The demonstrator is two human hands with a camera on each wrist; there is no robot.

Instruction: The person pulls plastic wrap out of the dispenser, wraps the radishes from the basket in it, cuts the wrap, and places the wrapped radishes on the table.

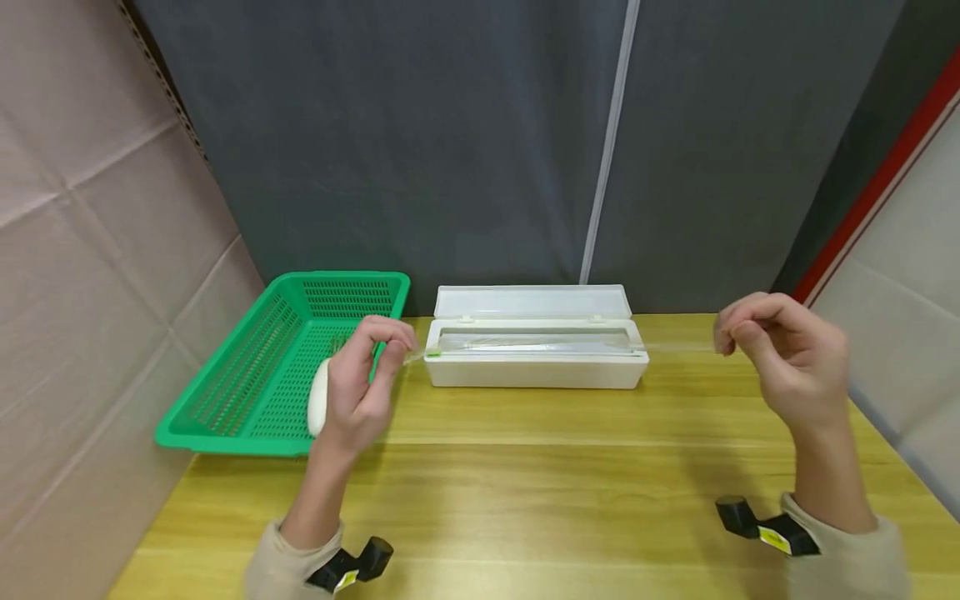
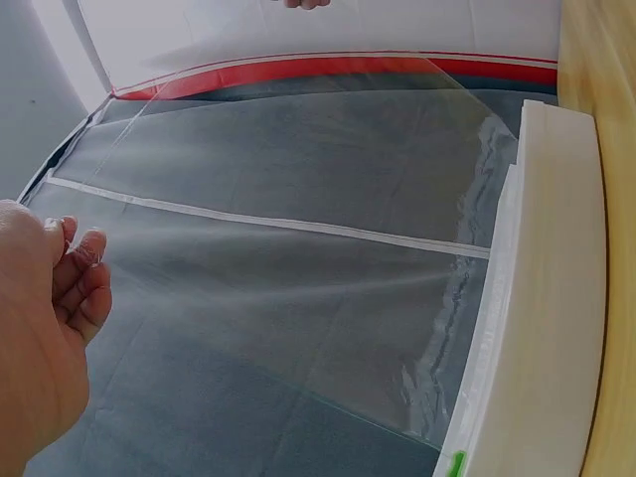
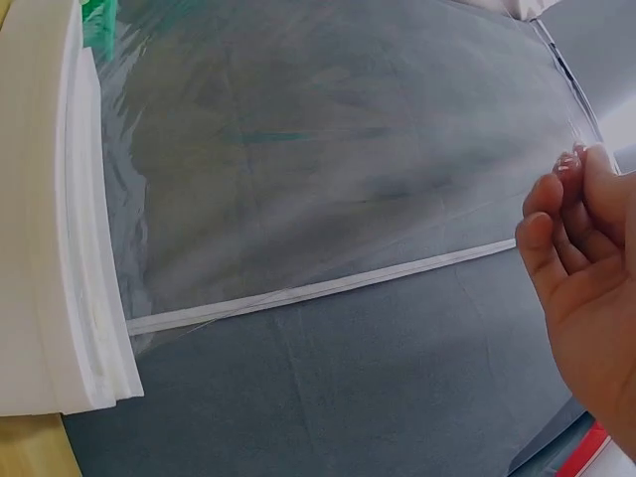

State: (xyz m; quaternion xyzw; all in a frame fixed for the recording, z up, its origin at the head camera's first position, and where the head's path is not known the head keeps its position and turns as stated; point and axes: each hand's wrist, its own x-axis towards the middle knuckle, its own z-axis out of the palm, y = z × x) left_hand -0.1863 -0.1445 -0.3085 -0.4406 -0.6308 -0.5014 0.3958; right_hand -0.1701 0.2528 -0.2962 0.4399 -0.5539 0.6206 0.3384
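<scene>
A white cling film dispenser box (image 1: pixel 536 373) sits on the table with its lid (image 1: pixel 531 302) raised at the back. From it a clear sheet of cling film (image 2: pixel 318 288) is drawn out and spread between both hands. At the box's left side, my left hand (image 1: pixel 363 383) pinches one corner of the film between thumb and fingers. My right hand (image 1: pixel 787 358) pinches the other corner, well to the right of the box. In both wrist views the sheet is wrinkled along the box edge. A small green piece (image 1: pixel 433 353) shows at the slot's left end.
Left of the box stands a green basket (image 1: pixel 232 446) holding a white rounded thing (image 1: pixel 318 400), partly hidden behind the left hand. A dark curtain (image 1: pixel 450 167) hangs behind. Pale walls flank the wooden table (image 1: pixel 555 500).
</scene>
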